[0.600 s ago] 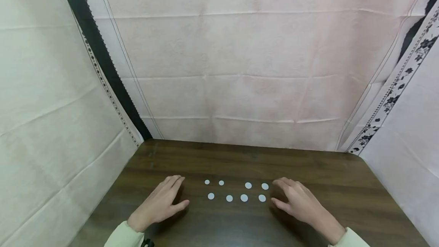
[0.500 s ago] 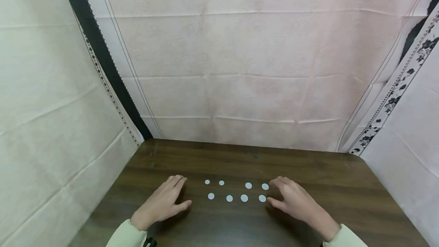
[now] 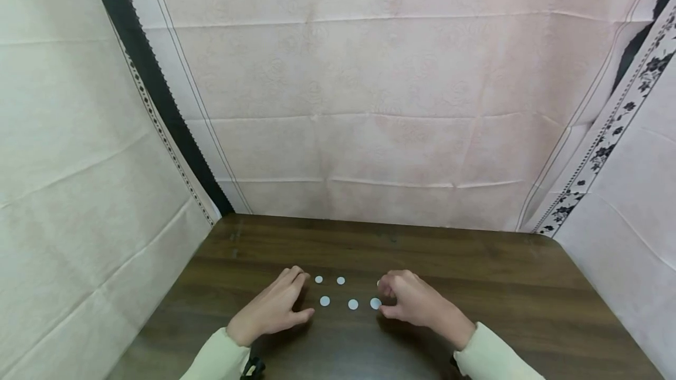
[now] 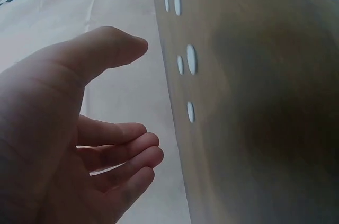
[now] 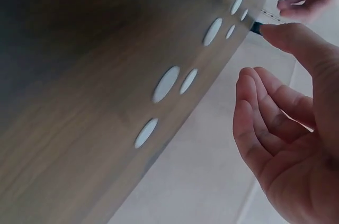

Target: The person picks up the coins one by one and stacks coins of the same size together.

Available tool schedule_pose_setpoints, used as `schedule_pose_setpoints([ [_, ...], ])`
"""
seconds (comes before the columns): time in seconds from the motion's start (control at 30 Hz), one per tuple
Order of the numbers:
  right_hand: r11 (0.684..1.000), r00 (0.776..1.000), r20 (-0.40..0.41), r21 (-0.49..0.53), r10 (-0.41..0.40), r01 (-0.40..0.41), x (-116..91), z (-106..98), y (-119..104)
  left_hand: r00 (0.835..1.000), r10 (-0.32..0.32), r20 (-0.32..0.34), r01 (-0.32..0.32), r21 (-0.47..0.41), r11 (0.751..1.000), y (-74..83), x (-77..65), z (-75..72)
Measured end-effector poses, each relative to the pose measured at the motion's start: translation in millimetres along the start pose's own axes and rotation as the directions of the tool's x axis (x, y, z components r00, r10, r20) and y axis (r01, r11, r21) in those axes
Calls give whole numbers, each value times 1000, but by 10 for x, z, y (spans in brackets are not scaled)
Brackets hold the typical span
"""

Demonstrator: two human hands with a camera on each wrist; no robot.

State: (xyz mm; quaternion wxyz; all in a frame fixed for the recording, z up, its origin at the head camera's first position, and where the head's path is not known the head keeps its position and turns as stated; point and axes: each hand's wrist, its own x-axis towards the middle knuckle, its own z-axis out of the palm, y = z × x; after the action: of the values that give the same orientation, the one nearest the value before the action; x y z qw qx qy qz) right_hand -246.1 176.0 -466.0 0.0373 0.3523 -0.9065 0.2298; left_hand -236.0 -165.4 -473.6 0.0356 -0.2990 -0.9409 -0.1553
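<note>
Several flat white discs lie in two rough rows on the brown wooden table. My left hand is just left of the row ends, nearest a small disc and a larger front disc. Its thumb stands apart from its bent fingers, with nothing between them. My right hand is over the right end of the rows, its thumb beside a front disc. It covers some discs in the head view. In the right wrist view, its loosely curled fingers hold nothing, and the discs lie apart from them.
The wooden tabletop has rounded far corners. Pale creased cloth hangs behind it, with more cloth at the left and right sides. A dark band runs down the left cloth seam.
Both hands have moved inward, the left hand to the right and the right hand further to the left. The right hand now covers discs that showed beside it before. The visible discs have not moved.
</note>
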Motion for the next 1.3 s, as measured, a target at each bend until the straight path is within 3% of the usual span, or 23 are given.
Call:
schedule_pose_setpoints([
  [0.57,998,993,111,-44,-39,44,405,166,-184,992,125,19,-124,-66,990,219,367,191],
  [0.83,999,979,204,-46,18,-9,486,227,-195,986,161,48,-158,-61,986,288,484,288],
  [1.13,1000,973,228,-17,22,-19,521,278,-202,986,133,104,-128,-55,990,387,585,343],
  [1.3,1000,973,231,-23,20,-15,516,298,-184,982,155,109,-148,-71,986,415,612,368],
])
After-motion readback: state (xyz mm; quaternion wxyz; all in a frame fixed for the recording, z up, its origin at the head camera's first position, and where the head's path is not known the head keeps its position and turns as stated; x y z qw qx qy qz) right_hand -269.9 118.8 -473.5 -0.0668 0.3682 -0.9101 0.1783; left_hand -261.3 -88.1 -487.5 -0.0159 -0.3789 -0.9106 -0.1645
